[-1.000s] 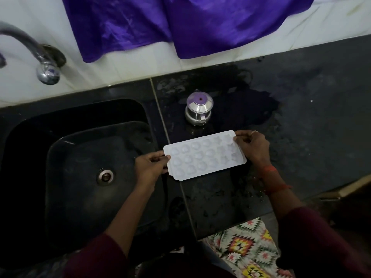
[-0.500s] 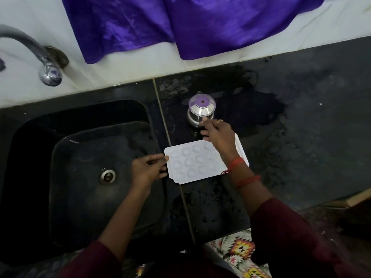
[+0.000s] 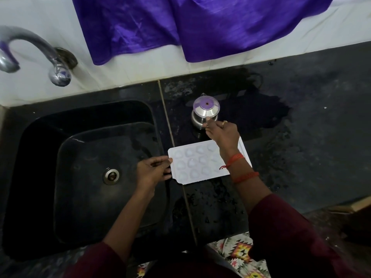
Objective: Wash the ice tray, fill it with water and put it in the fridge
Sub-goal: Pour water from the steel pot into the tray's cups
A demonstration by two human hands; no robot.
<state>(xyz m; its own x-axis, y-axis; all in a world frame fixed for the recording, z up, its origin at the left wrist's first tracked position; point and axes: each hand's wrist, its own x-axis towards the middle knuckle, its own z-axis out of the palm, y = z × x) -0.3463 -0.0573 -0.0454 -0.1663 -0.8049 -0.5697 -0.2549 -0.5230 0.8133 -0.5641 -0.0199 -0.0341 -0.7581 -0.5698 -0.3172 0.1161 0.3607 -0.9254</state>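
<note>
Left hand pinches end of white plastic ice tray; right hand touches small steel purple-lidded jug, grasp unclear. Risk: jug slips from a loose hold, or forearm knocks tray.

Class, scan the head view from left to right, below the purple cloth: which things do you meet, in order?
Tap → sink drain → left hand → ice tray. The steel container and right hand lie within the tray's span, so they are left out.
</note>
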